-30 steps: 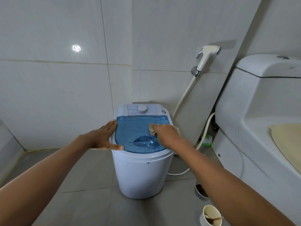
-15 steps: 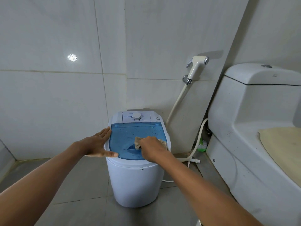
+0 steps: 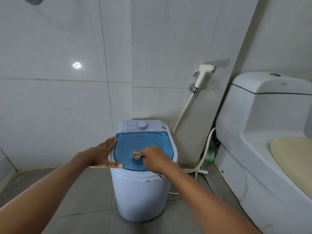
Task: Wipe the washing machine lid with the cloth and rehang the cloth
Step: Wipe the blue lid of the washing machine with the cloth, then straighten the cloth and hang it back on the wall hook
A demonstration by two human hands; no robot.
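The right hand [image 3: 154,158] covers most of the cloth [image 3: 136,155] and part of the lid [image 3: 143,144], the toilet [image 3: 263,132] is cut off at the right edge, a metal ring [image 3: 34,0] at the top, and the dial's [image 3: 142,125] markings are too small to read.

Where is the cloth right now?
In the head view, the cloth lies bunched on the blue lid, gripped by the right hand.

There is only one view, from the person's head. It looks forward and down at the small washing machine [image 3: 143,183] on the floor [image 3: 81,191], near, facing the tiled wall corner [image 3: 131,65].
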